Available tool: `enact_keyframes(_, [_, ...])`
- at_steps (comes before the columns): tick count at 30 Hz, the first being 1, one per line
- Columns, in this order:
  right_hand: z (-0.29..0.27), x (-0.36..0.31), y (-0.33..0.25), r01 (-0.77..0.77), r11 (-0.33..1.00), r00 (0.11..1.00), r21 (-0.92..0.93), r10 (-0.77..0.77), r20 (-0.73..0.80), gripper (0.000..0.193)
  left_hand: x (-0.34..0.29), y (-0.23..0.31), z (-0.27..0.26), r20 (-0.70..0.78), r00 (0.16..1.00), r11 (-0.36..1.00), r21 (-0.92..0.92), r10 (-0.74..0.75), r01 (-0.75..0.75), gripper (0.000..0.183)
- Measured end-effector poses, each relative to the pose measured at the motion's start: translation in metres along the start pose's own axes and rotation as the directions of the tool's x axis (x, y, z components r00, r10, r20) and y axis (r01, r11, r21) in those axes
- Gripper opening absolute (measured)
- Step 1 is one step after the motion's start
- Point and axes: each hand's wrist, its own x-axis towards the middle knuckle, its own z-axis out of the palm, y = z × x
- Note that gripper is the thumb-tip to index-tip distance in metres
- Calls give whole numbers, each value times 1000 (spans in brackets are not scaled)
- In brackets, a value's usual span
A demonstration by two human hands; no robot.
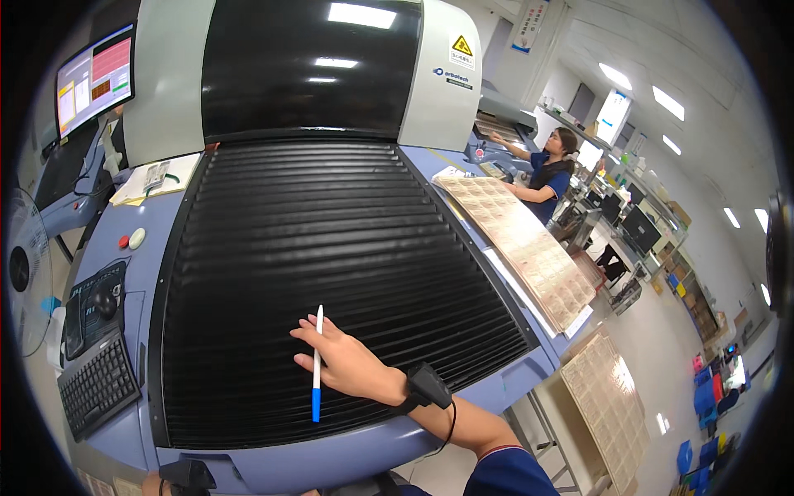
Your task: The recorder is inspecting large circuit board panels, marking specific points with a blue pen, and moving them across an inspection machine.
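Note:
My right hand [351,364] hovers over the lower middle of a black ribbed machine bed [314,231]. A white pen [317,376] with a blue end is held in its fingers, standing nearly upright in the picture, the blue end toward me. On that wrist is a black strapped device [428,385] with a cable. My left hand [154,486] shows only in part at the lower left edge, beside another black wrist device [188,474]. Its fingers are cut off by the picture's edge, near the bed's front rim.
A glossy black machine hood [310,91] rises behind the bed. To the left are a keyboard [99,384], a mouse [105,302], a red button [124,241] and a monitor [95,78]. Gridded copper-coloured panels [521,248] lie right; a co-worker [550,178] stands beyond.

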Motion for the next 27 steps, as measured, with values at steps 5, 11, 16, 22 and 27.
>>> enact_keyframes(5, [2, 0, 2, 3, 1000, 1000, 15, -3, 17, 42, 3, -2, 0, -15, 1000, 1000, -27, -14, 14, 102])
enact_keyframes(11, [0, 2, 4, 24, 1000, 1000, -20, -24, -5, 39, 6, 9, -2, 95, 995, 998, -45, 44, -40, 99])
enact_keyframes(16, [2, 2, 7, 49, 999, 999, -1, -49, -22, 38, 5, 11, -7, 48, 989, 986, -104, 139, -133, 96])
enact_keyframes(22, [5, -2, 6, 54, 999, 999, 4, -54, -9, 39, 3, 5, -3, -58, 997, 996, 63, -59, 62, 92])
enact_keyframes(27, [3, -2, 4, 38, 999, 999, 18, -38, 30, 41, 4, 8, -2, -3, 1000, 1000, 29, -2, 2, 92])
